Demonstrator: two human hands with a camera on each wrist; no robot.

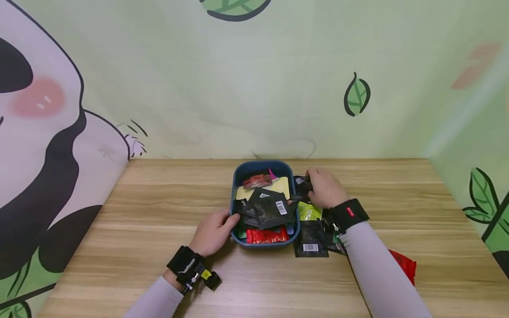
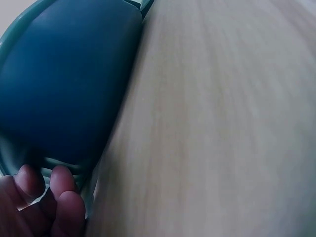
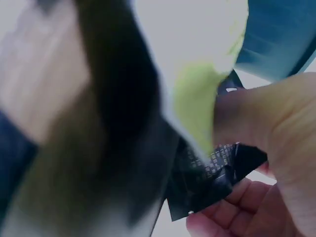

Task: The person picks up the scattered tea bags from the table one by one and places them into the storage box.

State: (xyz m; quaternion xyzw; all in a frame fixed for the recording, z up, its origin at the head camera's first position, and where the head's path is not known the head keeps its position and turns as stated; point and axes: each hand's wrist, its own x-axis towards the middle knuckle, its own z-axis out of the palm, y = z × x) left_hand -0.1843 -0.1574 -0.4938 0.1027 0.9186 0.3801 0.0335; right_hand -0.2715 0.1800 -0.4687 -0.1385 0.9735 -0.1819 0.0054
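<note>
A blue plastic bin (image 1: 264,246) holds several small packets, with black sachets (image 1: 272,212) on top, a red packet (image 1: 267,236) at the near end and a pale yellow piece (image 1: 281,186) behind. My left hand (image 1: 212,232) grips the bin's left side, thumb at the rim; curled fingertips (image 2: 61,180) show against its outside in the left wrist view. To the right of the bin, my right hand (image 1: 327,187) pinches a black sachet (image 3: 197,187) printed with small pale text. A blurred yellow-green packet partly covers that sachet in the right wrist view.
Beside the bin's right wall lie a lime-green packet (image 1: 309,212) and a black sachet (image 1: 311,238) with a barcode. A red packet (image 1: 404,267) is partly behind my right forearm. The wooden table (image 1: 159,190) meets a panda-printed backdrop (image 1: 258,88).
</note>
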